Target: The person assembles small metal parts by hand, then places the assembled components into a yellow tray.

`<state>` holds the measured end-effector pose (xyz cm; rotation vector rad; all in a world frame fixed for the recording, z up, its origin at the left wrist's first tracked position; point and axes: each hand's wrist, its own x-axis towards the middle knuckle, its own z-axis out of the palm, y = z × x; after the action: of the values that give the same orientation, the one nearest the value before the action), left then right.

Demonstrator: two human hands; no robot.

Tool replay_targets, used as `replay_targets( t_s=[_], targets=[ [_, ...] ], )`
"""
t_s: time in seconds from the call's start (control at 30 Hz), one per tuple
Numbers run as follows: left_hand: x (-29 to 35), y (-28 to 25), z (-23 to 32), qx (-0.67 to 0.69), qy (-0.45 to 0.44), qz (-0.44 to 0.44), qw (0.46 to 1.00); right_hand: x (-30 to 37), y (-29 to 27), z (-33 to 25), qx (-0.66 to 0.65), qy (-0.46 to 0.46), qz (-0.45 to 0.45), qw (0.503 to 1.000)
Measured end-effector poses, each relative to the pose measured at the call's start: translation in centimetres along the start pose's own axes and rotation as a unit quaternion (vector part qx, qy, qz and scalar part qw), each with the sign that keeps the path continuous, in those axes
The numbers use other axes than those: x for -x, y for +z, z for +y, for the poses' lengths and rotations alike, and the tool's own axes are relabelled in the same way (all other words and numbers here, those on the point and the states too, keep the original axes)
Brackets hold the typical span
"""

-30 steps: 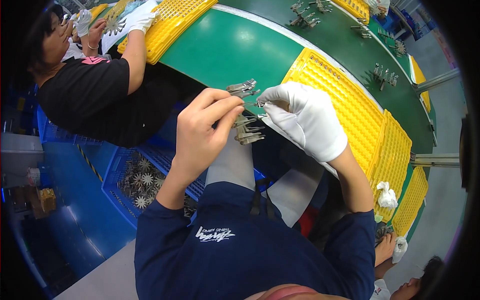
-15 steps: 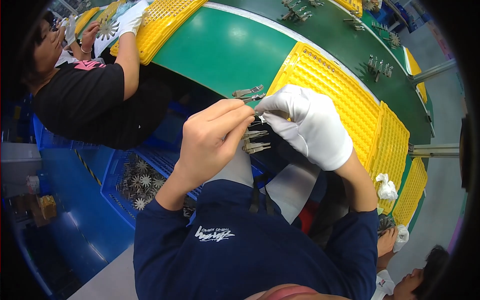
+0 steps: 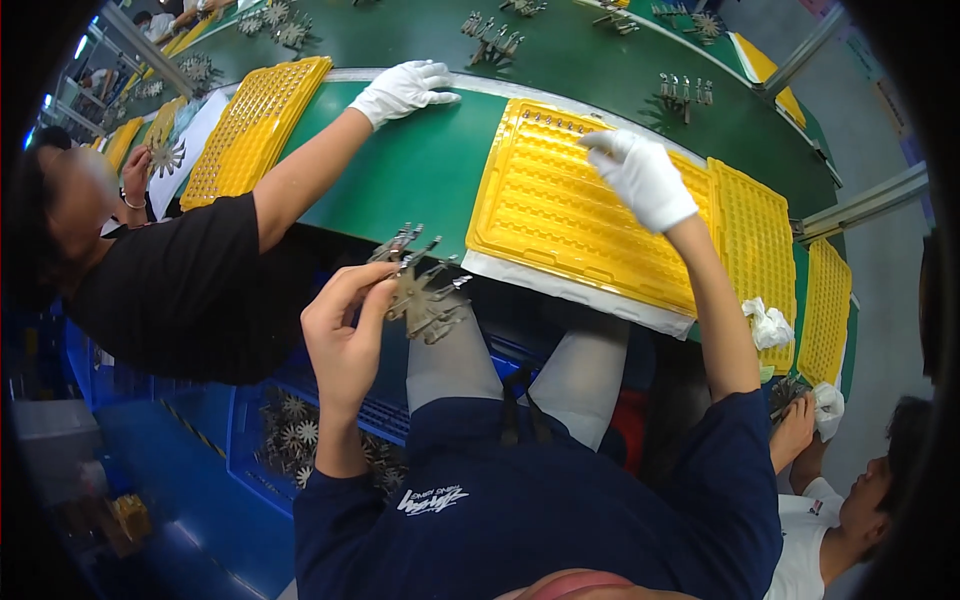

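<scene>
My bare left hand pinches a star-shaped metal rack with several small clip-like arms, held in front of the table edge above my lap. My right hand, in a white glove, hovers over the back part of a yellow ridged tray. Its thumb and fingers come together near the end of a row of small metal pieces along the tray's far edge. Whatever sits between those fingertips is too small to make out.
At my left, a person's gloved hand rests on the green table by stacked yellow trays. Another yellow tray and a crumpled white cloth lie right. More racks lie beyond. A blue crate holds metal stars below.
My hands have parted: the left drew down and left with the rack, the right went up over the tray. The person at left reached a gloved hand onto the table.
</scene>
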<state>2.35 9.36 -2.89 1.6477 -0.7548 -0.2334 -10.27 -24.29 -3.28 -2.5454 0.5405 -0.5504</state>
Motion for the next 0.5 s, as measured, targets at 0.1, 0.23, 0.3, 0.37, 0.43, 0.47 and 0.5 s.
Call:
replay_targets(
  t_s=[0.1,0.23,0.3,0.37,0.43,0.47,0.5],
  targets=[
    [0.1,-0.7,-0.5,0.017,-0.007,-0.013,1.000,-2.2,0.3,6.8,0.087,0.014,0.016,0.996],
    [-0.4,-1.0,-0.3,0.050,0.038,-0.007,0.998,-3.6,1.1,9.5,0.143,-0.013,-0.050,0.988],
    [-0.3,-1.4,-0.5,0.038,0.048,-0.030,0.998,-4.3,1.6,9.6,0.167,-0.025,-0.074,0.983],
    [-0.5,-1.6,-0.3,0.014,0.058,-0.034,0.998,-5.5,1.7,9.7,0.174,-0.049,-0.086,0.980],
    [-0.2,-1.7,0.4,-0.029,0.063,-0.044,0.997,-5.8,1.8,9.9,0.193,-0.095,-0.097,0.972],
    [-0.1,-1.5,0.5,-0.029,0.063,-0.048,0.996,-6.3,1.5,10.1,0.203,-0.103,-0.104,0.968],
    [-0.3,-1.2,0.6,-0.018,0.062,-0.032,0.997,-7.0,1.3,10.1,0.212,-0.113,-0.112,0.964]
  ],
)
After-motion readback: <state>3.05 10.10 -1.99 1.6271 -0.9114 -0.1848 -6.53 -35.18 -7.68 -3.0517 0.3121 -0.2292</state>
